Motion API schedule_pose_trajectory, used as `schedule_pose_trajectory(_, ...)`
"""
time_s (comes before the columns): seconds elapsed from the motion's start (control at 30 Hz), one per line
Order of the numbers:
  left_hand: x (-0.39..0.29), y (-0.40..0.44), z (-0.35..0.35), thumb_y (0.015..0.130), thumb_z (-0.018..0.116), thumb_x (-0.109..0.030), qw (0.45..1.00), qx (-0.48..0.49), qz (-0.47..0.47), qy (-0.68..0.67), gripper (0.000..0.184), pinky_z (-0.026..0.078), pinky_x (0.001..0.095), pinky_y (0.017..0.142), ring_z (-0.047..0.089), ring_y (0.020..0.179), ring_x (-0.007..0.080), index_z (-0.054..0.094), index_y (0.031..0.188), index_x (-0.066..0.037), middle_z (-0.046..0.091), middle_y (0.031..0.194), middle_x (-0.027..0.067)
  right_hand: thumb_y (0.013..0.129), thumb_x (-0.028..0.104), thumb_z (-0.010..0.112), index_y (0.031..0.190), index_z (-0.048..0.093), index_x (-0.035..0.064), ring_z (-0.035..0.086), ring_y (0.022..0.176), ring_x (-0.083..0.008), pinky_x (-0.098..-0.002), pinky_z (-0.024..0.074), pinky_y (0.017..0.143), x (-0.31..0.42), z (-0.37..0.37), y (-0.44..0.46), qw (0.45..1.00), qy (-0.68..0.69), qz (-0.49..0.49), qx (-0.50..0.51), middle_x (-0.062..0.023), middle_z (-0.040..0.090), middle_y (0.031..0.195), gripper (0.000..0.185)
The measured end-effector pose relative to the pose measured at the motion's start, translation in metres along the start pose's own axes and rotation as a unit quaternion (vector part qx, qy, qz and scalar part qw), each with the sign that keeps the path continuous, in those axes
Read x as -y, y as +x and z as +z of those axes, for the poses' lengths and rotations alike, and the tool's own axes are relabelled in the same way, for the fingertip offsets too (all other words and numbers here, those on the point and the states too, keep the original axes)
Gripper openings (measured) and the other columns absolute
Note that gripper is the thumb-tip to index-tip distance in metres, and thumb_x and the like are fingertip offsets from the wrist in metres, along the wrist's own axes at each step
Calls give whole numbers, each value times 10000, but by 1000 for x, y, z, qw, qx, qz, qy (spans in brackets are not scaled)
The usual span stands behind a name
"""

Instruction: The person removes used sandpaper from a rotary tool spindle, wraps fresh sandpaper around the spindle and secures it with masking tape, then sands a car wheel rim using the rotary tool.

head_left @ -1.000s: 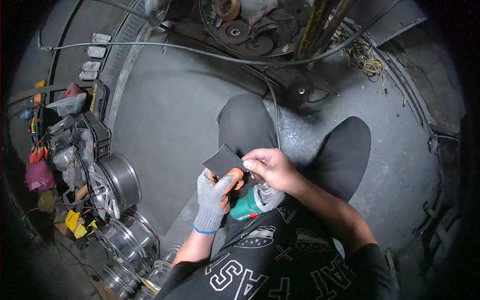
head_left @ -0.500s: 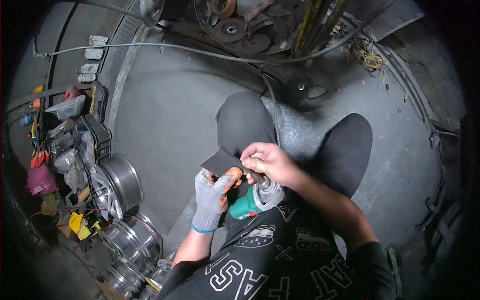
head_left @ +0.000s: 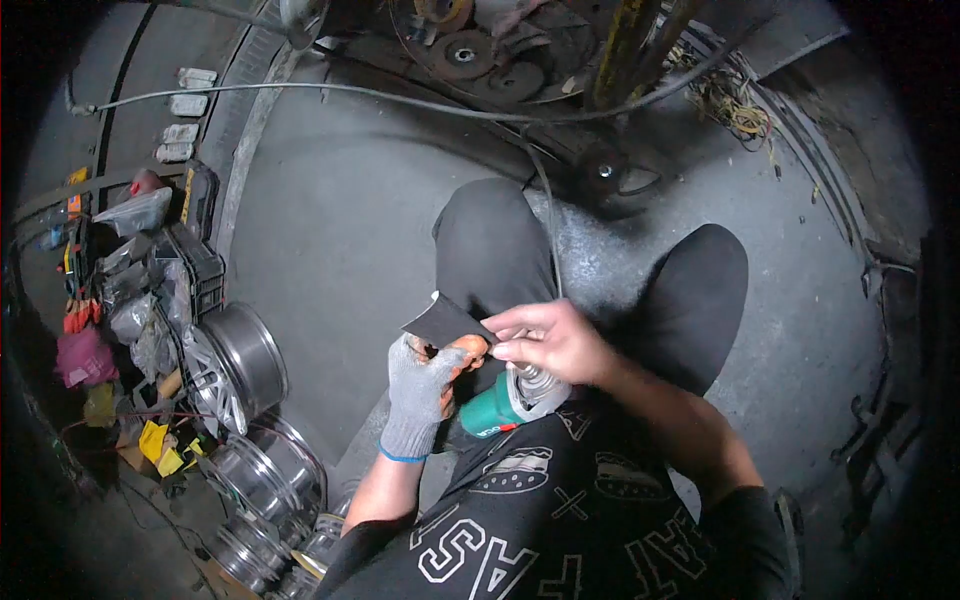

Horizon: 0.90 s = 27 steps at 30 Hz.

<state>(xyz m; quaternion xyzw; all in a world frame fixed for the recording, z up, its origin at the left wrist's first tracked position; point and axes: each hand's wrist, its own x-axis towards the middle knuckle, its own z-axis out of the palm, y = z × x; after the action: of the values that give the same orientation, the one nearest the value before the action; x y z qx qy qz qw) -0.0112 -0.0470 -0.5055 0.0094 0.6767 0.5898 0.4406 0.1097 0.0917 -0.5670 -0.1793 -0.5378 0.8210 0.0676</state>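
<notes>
A dark grey, slightly curled sheet of sandpaper (head_left: 440,322) is held over my lap. My left hand (head_left: 420,385), in a grey glove with orange fingers, grips it from below, thumb pressed near its right corner. My bare right hand (head_left: 555,343) is closed at that right end, thumb and fingers pinching the sheet's edge; the exact contact is partly hidden. Below the hands, a green power tool (head_left: 490,410) with a metal front rests in my lap. Its spindle end is mostly covered by my right hand.
Alloy wheel rims (head_left: 240,370) stand at left, near bags and a black crate (head_left: 195,260). A cable (head_left: 330,90) crosses above the floor. Several sanding discs (head_left: 465,55) lie on a dark stand at the top. Tangled wires (head_left: 740,115) lie at upper right.
My right hand has shifted slightly right and down, its fingers straighter, now covering the tool's spindle. The left hand keeps its hold, and the sheet has barely moved.
</notes>
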Motion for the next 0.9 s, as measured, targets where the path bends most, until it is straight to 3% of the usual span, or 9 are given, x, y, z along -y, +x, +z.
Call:
schedule_pose_trajectory(0.07,8,2,-3,717,634,9,1000,-6,-1,19,260,541,302,679,641,718,181,587,971,37,642,870,108,882,38,614,1165,578,-72,652,767,-144,-262,537,697,-6,-17,9,949,226,159,148,-141,679,958,306)
schedule_pose_trajectory(0.1,10,3,-3,712,632,5,999,-14,0,37,267,538,298,688,642,727,181,589,973,38,642,872,108,883,40,617,1181,573,-50,651,777,-144,-256,534,705,-10,-17,12,921,312,154,176,-142,674,967,315)
schedule_pose_trajectory(0.23,8,8,-2,701,636,31,1000,-8,26,3,275,507,252,664,623,741,130,613,975,23,650,870,89,887,58,621,1189,552,-62,649,808,-142,-263,535,727,-4,-9,7,937,279,148,151,-146,669,988,333)
schedule_pose_trajectory(0.33,14,12,-11,700,641,24,1000,0,18,2,298,504,248,683,623,771,128,609,996,18,651,904,85,859,67,648,1179,550,-54,650,789,-175,-290,525,715,13,7,-3,992,98,52,61,-133,662,945,356)
schedule_pose_trajectory(0.4,15,12,-11,720,675,-14,1000,0,18,-11,257,531,291,672,642,741,160,598,963,22,649,885,117,818,71,673,1165,555,-40,637,747,-248,-338,508,688,27,12,-7,971,-212,-114,-10,-128,627,871,383)
schedule_pose_trajectory(0.57,10,7,-13,730,683,-51,999,20,-22,-31,282,535,303,605,639,701,189,583,979,35,640,867,130,789,65,682,1102,606,-18,606,724,-324,-377,492,657,19,17,-7,956,-250,-139,-59,-143,591,825,332)
schedule_pose_trajectory(0.67,20,10,-17,732,685,-28,998,16,-15,-56,213,527,295,591,626,705,177,553,895,12,623,837,121,827,41,666,1061,634,-11,653,704,-175,-314,522,645,12,5,3,993,-27,111,8,-103,657,872,241)
schedule_pose_trajectory(0.8,18,13,-7,748,681,1,993,-3,-21,-115,153,522,284,622,615,715,153,579,862,12,617,819,104,857,29,640,1219,454,-50,664,729,-173,-305,562,685,-13,-10,9,935,305,156,97,-138,661,896,414)
schedule_pose_trajectory(0.9,4,11,5,759,681,-2,994,26,-53,-88,214,523,280,651,621,719,155,619,961,37,634,847,100,865,4,614,1241,401,-29,668,783,-191,-338,569,728,-24,-14,14,906,365,151,151,-155,659,911,434)
